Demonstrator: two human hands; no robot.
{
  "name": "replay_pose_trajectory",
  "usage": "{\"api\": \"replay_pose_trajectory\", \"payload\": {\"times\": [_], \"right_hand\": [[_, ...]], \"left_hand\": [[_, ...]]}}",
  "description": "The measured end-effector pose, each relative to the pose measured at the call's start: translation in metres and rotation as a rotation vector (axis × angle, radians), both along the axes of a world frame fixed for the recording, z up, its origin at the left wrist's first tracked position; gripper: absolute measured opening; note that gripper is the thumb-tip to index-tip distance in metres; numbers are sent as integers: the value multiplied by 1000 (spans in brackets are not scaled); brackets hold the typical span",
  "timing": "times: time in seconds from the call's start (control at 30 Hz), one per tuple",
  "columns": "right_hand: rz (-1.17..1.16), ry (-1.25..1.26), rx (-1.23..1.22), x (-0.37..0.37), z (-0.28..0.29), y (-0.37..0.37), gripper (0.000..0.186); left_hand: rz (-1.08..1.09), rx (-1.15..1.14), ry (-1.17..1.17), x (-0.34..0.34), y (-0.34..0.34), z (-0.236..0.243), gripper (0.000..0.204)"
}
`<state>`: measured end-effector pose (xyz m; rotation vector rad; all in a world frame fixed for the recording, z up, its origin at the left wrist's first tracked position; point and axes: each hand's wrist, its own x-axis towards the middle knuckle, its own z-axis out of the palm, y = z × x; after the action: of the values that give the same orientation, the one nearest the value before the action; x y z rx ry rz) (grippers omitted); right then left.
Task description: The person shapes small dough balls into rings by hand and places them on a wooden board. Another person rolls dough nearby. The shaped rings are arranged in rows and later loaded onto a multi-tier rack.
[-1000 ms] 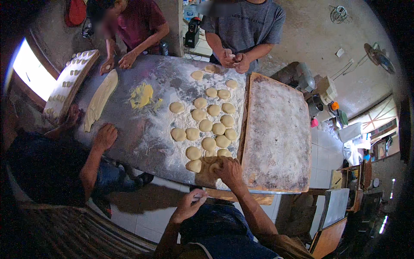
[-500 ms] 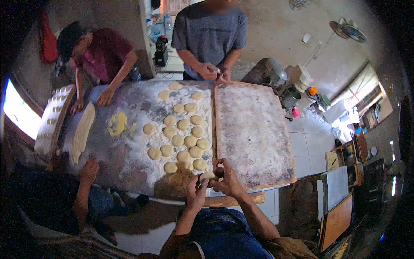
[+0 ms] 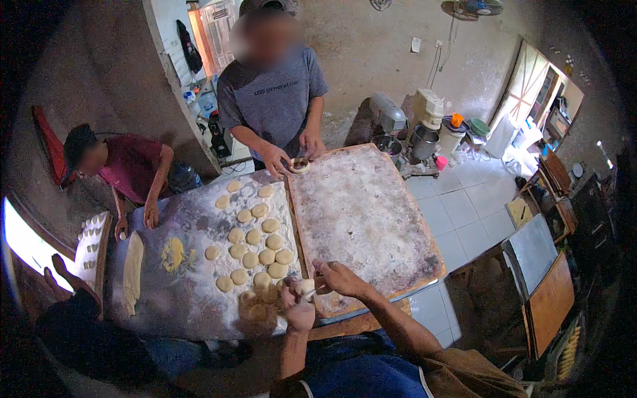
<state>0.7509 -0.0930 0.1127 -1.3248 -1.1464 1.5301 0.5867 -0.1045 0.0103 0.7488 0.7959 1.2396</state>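
Observation:
Between my two hands, above the near edge of the table, is a small pale piece of dough (image 3: 304, 287). My left hand (image 3: 298, 312) closes around it from below and the left. My right hand (image 3: 340, 278) grips its right side, with the fingers curled and partly hidden. To the left and beyond my hands, several flattened round dough pieces (image 3: 253, 237) lie on the floured table (image 3: 192, 285). A large flour-dusted board (image 3: 371, 219) lies right of them.
Across the table, a person in a grey shirt (image 3: 273, 93) holds a ring-shaped dough piece (image 3: 300, 165) at the board's far corner. At left lie a long dough strip (image 3: 133, 272) and a yellow mound (image 3: 172, 254). Two more people stand there beside a tray (image 3: 91, 249).
My view has turned and risen. My hands still hold the dough piece, now with its pale side showing more. The near-left person's hand has left the table and is raised by the tray.

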Motion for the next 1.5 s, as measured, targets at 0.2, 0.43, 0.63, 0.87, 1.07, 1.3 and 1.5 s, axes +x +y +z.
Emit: {"api": "replay_pose_trajectory", "payload": {"times": [0.2, 0.43, 0.63, 0.87, 1.07, 1.3, 1.5], "right_hand": [[0, -4, 153, 23, -14, -7, 72], [-94, -264, 217, 12, -36, -5, 79], [-39, -501, 287, 22, -14, -19, 70], [36, -541, 348, 41, -38, -30, 64], [-23, -300, 429, 62, -28, -56, 66], [-56, -314, 435, 69, -38, -62, 63], [118, -456, 356, 85, -13, -56, 68]], "left_hand": [[97, 190, 92, 42, 5, 67, 35], [367, -294, -429, 77, 21, 49, 32], [344, 347, 625, 70, 20, -24, 45], [108, 284, 830, 79, -11, 64, 38], [87, 240, 692, 99, -16, 76, 36], [31, 116, 392, 108, -21, 59, 39], [36, 274, 494, 100, -8, -18, 43]]}}
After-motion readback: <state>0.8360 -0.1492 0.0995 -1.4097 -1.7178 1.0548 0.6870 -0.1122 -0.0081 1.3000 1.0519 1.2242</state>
